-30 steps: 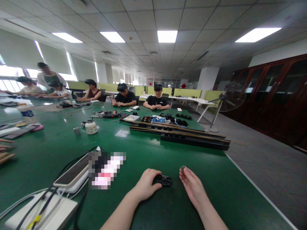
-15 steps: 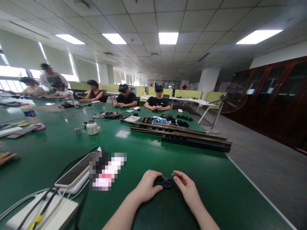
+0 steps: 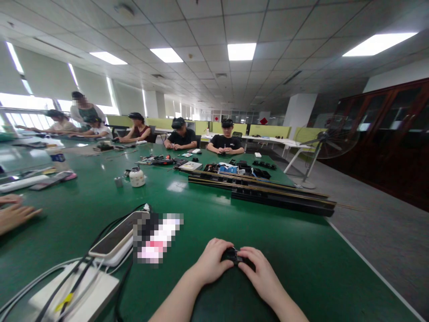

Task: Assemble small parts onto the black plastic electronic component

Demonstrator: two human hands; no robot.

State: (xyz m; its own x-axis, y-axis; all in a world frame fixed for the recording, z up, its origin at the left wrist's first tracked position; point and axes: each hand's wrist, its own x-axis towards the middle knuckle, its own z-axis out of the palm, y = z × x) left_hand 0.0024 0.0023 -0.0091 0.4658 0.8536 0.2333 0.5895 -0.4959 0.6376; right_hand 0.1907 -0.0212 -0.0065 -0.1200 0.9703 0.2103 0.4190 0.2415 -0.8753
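A small black plastic part (image 3: 231,255) with a hollowed, detailed top lies low over the green table in front of me. My left hand (image 3: 216,261) is closed on its left end, thumb at the near side and fingers at the far side. At its right end is my right hand (image 3: 255,264), thumb and fingers closed against the part. Any small piece between the right fingertips is hidden.
Long black rails with thin brass-coloured rods (image 3: 268,192) lie across the table ahead. To my left are a phone (image 3: 119,237), cables and a white box (image 3: 73,295). A small jar (image 3: 137,177) stands farther off. Another person's hands (image 3: 16,217) show at the left edge.
My right hand has moved left onto the black part; the small greyish piece at its fingertips is no longer visible. The view has turned slightly left.
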